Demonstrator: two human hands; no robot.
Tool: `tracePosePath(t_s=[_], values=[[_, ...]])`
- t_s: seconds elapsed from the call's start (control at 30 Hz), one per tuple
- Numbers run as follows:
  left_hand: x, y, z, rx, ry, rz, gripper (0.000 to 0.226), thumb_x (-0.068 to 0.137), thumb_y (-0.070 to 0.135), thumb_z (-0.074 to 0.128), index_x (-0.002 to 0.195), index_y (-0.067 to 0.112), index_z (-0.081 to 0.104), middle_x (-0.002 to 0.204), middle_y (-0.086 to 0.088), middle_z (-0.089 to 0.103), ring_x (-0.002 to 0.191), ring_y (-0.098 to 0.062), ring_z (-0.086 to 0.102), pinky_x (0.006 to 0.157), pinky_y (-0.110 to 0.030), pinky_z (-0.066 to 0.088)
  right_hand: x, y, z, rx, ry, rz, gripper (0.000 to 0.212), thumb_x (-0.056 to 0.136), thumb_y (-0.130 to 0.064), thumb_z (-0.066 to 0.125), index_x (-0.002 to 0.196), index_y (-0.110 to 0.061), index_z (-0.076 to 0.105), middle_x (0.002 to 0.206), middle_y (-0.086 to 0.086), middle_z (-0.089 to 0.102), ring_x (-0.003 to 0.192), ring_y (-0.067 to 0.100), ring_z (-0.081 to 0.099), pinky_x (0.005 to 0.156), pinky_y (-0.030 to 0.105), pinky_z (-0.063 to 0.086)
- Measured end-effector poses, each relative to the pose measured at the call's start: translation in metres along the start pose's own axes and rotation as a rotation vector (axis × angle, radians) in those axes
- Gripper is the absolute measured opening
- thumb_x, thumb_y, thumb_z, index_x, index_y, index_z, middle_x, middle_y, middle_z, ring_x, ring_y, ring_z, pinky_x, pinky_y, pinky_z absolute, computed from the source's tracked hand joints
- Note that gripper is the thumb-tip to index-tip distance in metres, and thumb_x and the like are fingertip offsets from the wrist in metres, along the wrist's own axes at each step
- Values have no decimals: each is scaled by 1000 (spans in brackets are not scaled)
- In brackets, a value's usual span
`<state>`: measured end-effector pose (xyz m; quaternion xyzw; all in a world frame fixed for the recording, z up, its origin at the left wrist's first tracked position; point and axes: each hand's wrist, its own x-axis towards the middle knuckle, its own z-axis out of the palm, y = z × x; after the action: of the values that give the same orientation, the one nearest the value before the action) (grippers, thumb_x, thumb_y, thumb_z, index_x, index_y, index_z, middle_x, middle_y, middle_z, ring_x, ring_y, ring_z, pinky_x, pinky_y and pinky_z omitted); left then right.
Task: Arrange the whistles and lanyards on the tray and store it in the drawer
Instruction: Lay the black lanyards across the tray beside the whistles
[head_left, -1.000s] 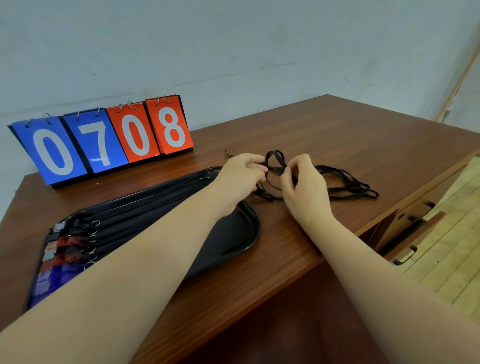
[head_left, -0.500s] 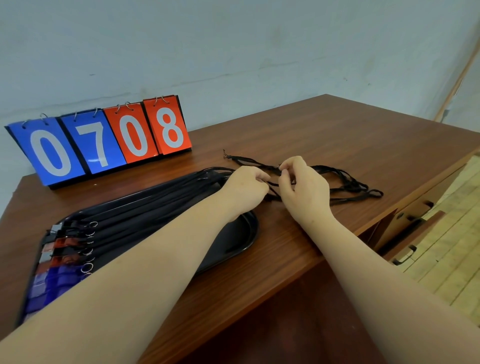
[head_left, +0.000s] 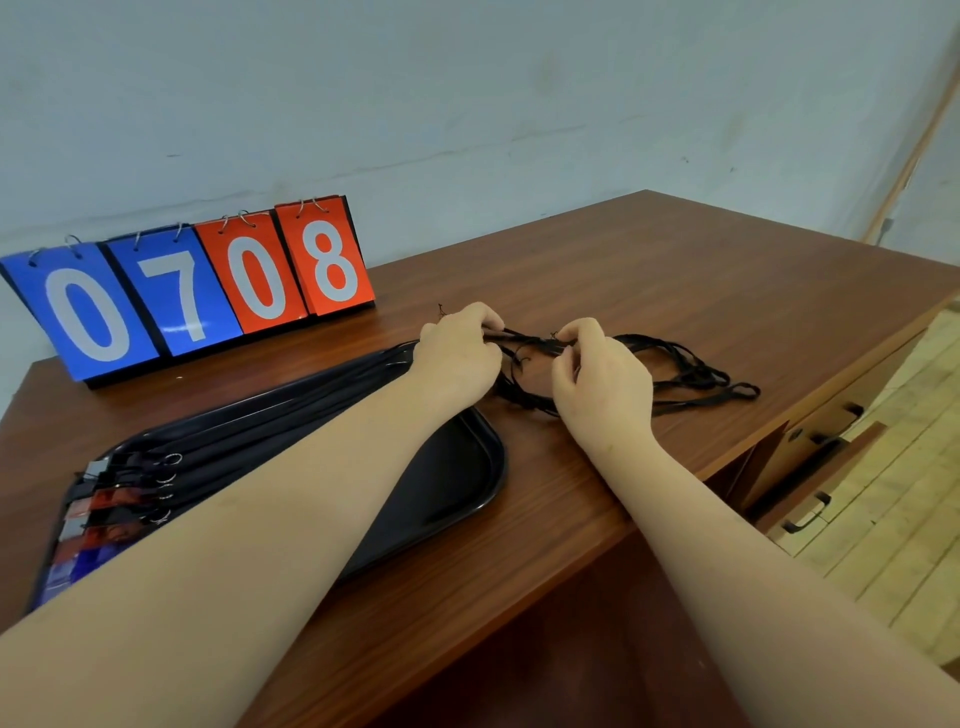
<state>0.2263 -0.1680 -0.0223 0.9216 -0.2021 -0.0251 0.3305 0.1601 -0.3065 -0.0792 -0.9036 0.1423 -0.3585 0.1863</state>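
A black tray (head_left: 457, 483) lies on the wooden desk at the left. Several black lanyards (head_left: 249, 431) stretch along it, with red, blue and grey whistles (head_left: 98, 519) at its near left end. A tangle of loose black lanyards (head_left: 691, 374) lies on the desk to the right of the tray. My left hand (head_left: 460, 353) and my right hand (head_left: 602, 379) both pinch a strand of this tangle, a short stretch of cord taut between them, just past the tray's far right corner.
A flip scoreboard (head_left: 197, 291) reading 0708 stands at the back left against the wall. The desk's (head_left: 675, 270) right edge drops off to a drawer unit, where one drawer (head_left: 810, 467) stands partly open. Pale floor lies beyond.
The two hands have drawn slightly apart, pulling the pinched strand straighter between them. The loop seen raised a second ago now lies flatter. The tray stays put.
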Motion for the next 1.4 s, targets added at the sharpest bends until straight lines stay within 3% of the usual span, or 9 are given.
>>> tracePosePath(t_s=[0.27,0.47,0.63,0.8,0.97,1.07,1.17,1.27,1.4], values=[[27,17,25,420,-171,42,35,101,30,35,124,46,56,128,-1,58,125,-32,34,96,-44,27,2,3,0,45,-57,30,22,96,-19,46,116,-17,57,79,-2,59,69,13,53,50,23,32],[38,23,38,535,-193,13,38,100,31,33,107,28,70,114,-4,61,114,-30,39,94,-45,28,4,4,1,77,-50,35,22,97,-18,46,116,-16,57,78,-3,57,68,12,52,50,20,31],[40,24,27,228,77,117,30,98,21,47,115,28,70,130,6,62,126,-23,46,105,-42,34,3,3,1,93,-28,14,20,97,-18,46,114,-15,58,77,-3,54,71,13,51,52,24,32],[23,33,4,-485,137,133,10,91,13,66,93,19,73,88,3,73,85,-12,68,71,-22,52,1,-3,-1,135,-14,-59,25,99,-38,49,104,-18,62,75,-11,55,77,10,51,60,26,41],[7,40,-12,-832,110,170,10,90,-1,66,100,-2,65,98,-20,69,82,-22,73,72,-24,58,-6,-7,-11,294,0,-154,37,102,-43,36,96,-19,63,75,-9,59,72,9,54,68,33,47],[-2,37,-22,-907,130,176,15,91,-3,65,105,-4,59,105,-28,65,84,-26,75,76,-30,61,-7,-9,-14,324,-26,-140,31,101,-37,48,116,-13,61,76,-12,58,68,4,54,64,24,46],[-10,31,-32,-950,120,178,17,92,-3,63,107,-2,55,110,-32,61,85,-27,75,81,-35,61,-8,-9,-11,217,-11,-215,24,99,-33,52,105,-12,64,77,-6,61,69,11,55,67,32,49],[-17,25,-45,-895,109,205,17,96,-2,58,111,3,61,109,-22,66,88,-23,75,84,-34,60,-6,-6,-11,149,57,-280,15,99,-18,54,91,-9,63,78,-2,56,74,16,51,68,32,45],[-26,6,-67,-623,79,283,26,101,4,50,122,11,63,109,-7,71,92,-15,73,83,-28,59,-6,-11,-16,242,-29,-161,9,100,-12,49,102,-11,57,95,-2,52,84,8,49,76,15,41]])
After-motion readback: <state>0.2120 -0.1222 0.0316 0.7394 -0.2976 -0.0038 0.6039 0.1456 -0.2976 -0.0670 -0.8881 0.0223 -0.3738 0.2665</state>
